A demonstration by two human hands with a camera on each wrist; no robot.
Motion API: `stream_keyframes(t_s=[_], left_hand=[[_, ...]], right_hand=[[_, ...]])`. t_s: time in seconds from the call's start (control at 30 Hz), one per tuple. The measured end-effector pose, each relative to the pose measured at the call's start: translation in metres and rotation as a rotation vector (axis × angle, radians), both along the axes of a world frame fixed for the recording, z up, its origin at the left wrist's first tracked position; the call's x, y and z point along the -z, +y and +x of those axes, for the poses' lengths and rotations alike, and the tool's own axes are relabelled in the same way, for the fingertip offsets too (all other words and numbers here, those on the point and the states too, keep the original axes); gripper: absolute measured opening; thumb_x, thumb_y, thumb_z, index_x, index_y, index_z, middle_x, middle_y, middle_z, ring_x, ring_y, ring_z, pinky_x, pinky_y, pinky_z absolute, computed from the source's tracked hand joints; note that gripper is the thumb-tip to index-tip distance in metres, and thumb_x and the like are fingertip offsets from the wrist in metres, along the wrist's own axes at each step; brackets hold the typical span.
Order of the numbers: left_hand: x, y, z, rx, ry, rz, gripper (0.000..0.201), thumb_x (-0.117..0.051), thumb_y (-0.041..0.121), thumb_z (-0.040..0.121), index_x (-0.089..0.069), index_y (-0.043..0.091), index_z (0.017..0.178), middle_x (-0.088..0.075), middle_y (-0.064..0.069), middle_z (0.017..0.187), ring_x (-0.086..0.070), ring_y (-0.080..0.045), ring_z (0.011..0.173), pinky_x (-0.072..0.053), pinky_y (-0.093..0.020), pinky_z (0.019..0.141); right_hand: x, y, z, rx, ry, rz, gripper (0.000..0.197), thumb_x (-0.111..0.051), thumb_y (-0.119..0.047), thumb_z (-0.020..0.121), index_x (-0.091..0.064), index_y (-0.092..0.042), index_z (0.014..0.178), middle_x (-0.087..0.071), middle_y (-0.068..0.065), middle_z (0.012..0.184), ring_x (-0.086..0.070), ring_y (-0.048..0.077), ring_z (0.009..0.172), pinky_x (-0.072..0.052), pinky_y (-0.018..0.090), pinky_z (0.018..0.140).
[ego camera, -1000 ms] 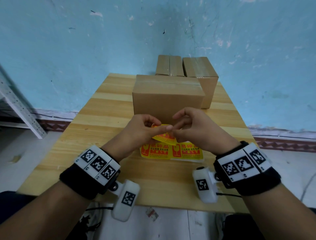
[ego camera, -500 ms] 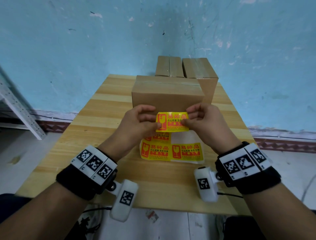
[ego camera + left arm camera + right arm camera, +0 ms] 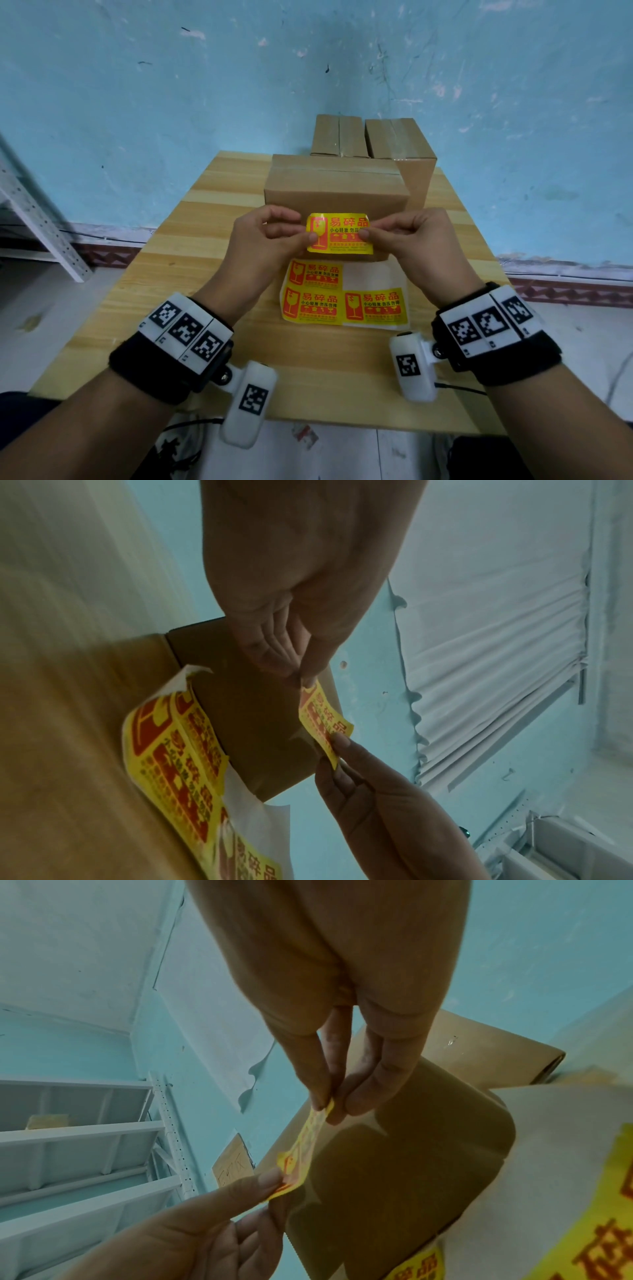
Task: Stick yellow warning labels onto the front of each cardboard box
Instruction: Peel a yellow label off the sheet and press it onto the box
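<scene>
A peeled yellow warning label (image 3: 339, 233) with red print is stretched flat between both hands, just in front of the near cardboard box's (image 3: 337, 186) front face. My left hand (image 3: 270, 236) pinches its left edge and my right hand (image 3: 404, 236) pinches its right edge. The left wrist view shows the label (image 3: 323, 723) a little off the box face (image 3: 253, 718), pinched by my left hand (image 3: 298, 666). In the right wrist view my right hand (image 3: 329, 1104) pinches the label's (image 3: 304, 1148) end. A backing sheet (image 3: 342, 296) holding three more labels lies on the table below.
Two more cardboard boxes (image 3: 339, 135) (image 3: 402, 147) stand behind the near one at the far end of the wooden table (image 3: 144, 294). A blue wall rises behind. White metal shelving (image 3: 30, 219) stands at the left, beyond the table's edge.
Both hands peeled a label off the sheet, lifted it, stretched it flat, and carried it up and forward to the near box's front face.
</scene>
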State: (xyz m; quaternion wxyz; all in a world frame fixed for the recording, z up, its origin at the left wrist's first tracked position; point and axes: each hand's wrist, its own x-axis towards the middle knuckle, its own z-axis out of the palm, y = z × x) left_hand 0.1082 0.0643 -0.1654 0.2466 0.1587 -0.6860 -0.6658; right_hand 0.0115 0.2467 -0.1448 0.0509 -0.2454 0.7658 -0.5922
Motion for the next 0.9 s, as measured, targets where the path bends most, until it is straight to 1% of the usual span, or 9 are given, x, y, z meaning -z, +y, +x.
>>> stream_keyframes(t_s=[0.07,0.23,0.37,0.47,0.53,0.6,0.67,0.77,0.9], left_hand=[[0.002,-0.002,-0.001,-0.013,-0.005,-0.008,0.037,-0.082,0.006,0.073,-0.068,0.006,0.107,-0.075,-0.012,0.097,-0.073,-0.022,0.091,-0.06,-0.033,0.079],[0.002,-0.004,0.001,0.017,0.0,-0.062,0.024,-0.079,0.012,0.078,-0.076,-0.002,0.097,-0.074,-0.013,0.107,-0.072,-0.026,0.099,-0.059,-0.039,0.086],[-0.001,0.0,0.003,-0.01,0.037,-0.167,0.011,-0.08,0.02,0.075,-0.079,0.013,0.084,-0.073,-0.008,0.097,-0.07,-0.019,0.089,-0.059,-0.029,0.08],[-0.001,0.0,0.002,-0.137,-0.015,-0.307,0.01,-0.083,0.027,0.073,-0.075,0.03,0.077,-0.046,-0.004,0.121,-0.049,-0.003,0.101,-0.043,0.0,0.078],[0.0,0.0,0.0,-0.187,-0.055,-0.321,0.014,-0.083,0.03,0.073,-0.071,0.037,0.073,-0.032,0.0,0.128,-0.038,-0.01,0.122,-0.038,-0.006,0.091],[-0.001,-0.001,-0.002,-0.196,-0.098,-0.336,0.016,-0.084,0.032,0.072,-0.07,0.04,0.069,-0.028,0.001,0.141,-0.028,-0.016,0.137,-0.036,-0.024,0.104],[0.001,-0.007,-0.008,-0.145,-0.083,-0.275,0.013,-0.085,0.027,0.072,-0.075,0.034,0.071,-0.036,-0.002,0.149,-0.036,-0.017,0.136,-0.045,-0.023,0.098],[0.002,-0.011,-0.014,-0.031,-0.009,-0.153,0.007,-0.081,0.013,0.076,-0.078,0.012,0.082,-0.067,-0.007,0.112,-0.065,-0.009,0.101,-0.05,-0.011,0.069],[0.003,-0.011,-0.014,-0.011,-0.001,-0.109,0.016,-0.078,0.012,0.079,-0.078,0.002,0.091,-0.072,-0.013,0.105,-0.068,-0.016,0.097,-0.05,-0.012,0.068]], right_hand=[[-0.001,0.0,0.001,-0.025,0.01,0.004,0.004,-0.079,-0.011,0.081,-0.078,-0.007,0.08,-0.075,0.012,0.073,-0.065,0.013,0.06,-0.055,0.027,0.061],[0.0,0.0,0.0,0.008,0.052,-0.004,0.009,-0.081,-0.02,0.079,-0.081,-0.011,0.08,-0.076,0.015,0.077,-0.07,0.039,0.076,-0.058,0.05,0.073],[0.001,0.0,-0.001,0.109,0.125,-0.067,0.016,-0.084,-0.024,0.075,-0.076,-0.033,0.065,-0.074,0.01,0.07,-0.058,0.019,0.062,-0.051,0.032,0.066],[0.002,0.0,-0.003,0.189,0.201,-0.005,0.017,-0.086,-0.036,0.07,-0.073,-0.039,0.06,-0.07,0.006,0.098,-0.058,0.012,0.102,-0.046,0.028,0.087],[0.003,-0.001,-0.004,0.227,0.161,0.089,0.019,-0.087,-0.036,0.069,-0.07,-0.041,0.061,-0.049,0.003,0.13,-0.037,0.019,0.135,-0.038,0.032,0.103],[0.005,-0.005,-0.006,0.167,0.091,0.107,0.018,-0.087,-0.032,0.069,-0.072,-0.039,0.063,-0.039,0.004,0.141,-0.029,0.019,0.143,-0.036,0.04,0.111],[0.008,-0.006,-0.011,0.088,0.057,0.068,0.012,-0.088,-0.029,0.069,-0.077,-0.034,0.064,-0.051,0.003,0.133,-0.044,0.015,0.131,-0.041,0.045,0.109],[0.009,-0.006,-0.017,-0.003,-0.029,0.02,0.007,-0.084,-0.022,0.075,-0.08,-0.025,0.07,-0.073,0.003,0.092,-0.066,0.011,0.094,-0.054,0.034,0.084],[0.008,-0.003,-0.018,-0.042,-0.041,0.01,0.001,-0.08,-0.019,0.079,-0.08,-0.018,0.078,-0.077,-0.003,0.075,-0.068,0.002,0.074,-0.052,0.021,0.071]])
